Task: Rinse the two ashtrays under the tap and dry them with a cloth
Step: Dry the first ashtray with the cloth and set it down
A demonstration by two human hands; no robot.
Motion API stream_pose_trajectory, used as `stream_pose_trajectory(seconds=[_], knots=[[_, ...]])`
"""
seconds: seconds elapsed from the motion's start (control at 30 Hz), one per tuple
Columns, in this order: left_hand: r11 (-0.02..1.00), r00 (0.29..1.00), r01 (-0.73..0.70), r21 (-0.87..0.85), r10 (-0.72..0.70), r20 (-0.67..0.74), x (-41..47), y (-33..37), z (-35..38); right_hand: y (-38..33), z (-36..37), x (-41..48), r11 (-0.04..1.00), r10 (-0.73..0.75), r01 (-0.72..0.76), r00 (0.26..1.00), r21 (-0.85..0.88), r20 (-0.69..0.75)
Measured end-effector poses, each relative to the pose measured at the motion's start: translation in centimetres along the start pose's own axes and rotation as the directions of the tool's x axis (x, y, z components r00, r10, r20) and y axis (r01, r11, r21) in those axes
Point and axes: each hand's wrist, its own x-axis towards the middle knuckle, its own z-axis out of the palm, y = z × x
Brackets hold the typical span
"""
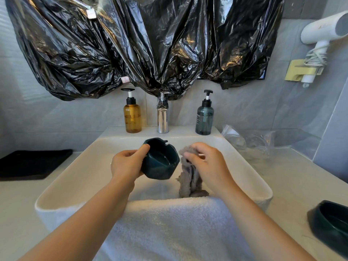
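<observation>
Ashtray and cloth held above sink, just apart.

The pale grey stone bench runs left and right, and a big white sink sits on it. A flat black mat lies on the bench at the left. A crumpled clear plastic bag lies at the right, near the back wall. 1 dark green ashtray sits at the right front edge. A fluffy white towel hangs over the sink's front rim. 2 pump bottles, 1 amber and 1 dark teal, stand on the sink's back ledge beside a shiny tap.
</observation>
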Motion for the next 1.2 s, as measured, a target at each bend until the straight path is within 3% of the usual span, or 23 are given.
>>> stream_pose_trajectory(seconds=[0.1,0.23,0.47,0.63,0.9,1.07,1.13,1.2], knots=[[0.993,0.998,0.066,-0.097,-0.066,-0.001,0.1,0.3,-0.3,0.9,-0.2,0.4,0.986,0.165,-0.158,0.973,0.054,-0.163],[0.975,0.993,0.110,-0.194,-0.101,0.055,0.1,0.4,-0.2,0.7,0.0,0.4,0.976,0.213,-0.198,0.958,0.093,-0.194],[0.970,0.987,0.080,-0.230,-0.046,0.151,-0.5,0.5,0.1,-0.2,0.5,0.6,0.945,0.266,-0.261,0.964,0.195,0.004],[0.969,0.975,0.092,-0.231,-0.040,0.220,-0.8,0.6,0.1,0.0,0.7,0.8,0.883,0.363,-0.399,0.915,0.248,0.177],[0.984,0.964,0.069,-0.163,-0.024,0.265,-1.0,0.7,0.3,0.3,0.9,1.2,0.806,0.472,-0.542,0.830,0.237,0.297],[1.000,0.971,0.015,-0.012,-0.012,0.238,-0.8,0.0,0.8,0.6,0.8,1.5,0.765,0.505,-0.588,0.801,0.263,0.322],[0.995,0.970,-0.057,0.078,0.037,0.242,-1.0,-0.2,1.1,0.6,0.7,1.4,0.745,0.541,-0.615,0.783,0.257,0.306],[0.937,0.948,-0.252,0.241,0.189,0.256,-1.2,-0.3,1.2,0.8,0.7,1.5,0.739,0.583,-0.639,0.765,0.213,0.274]])
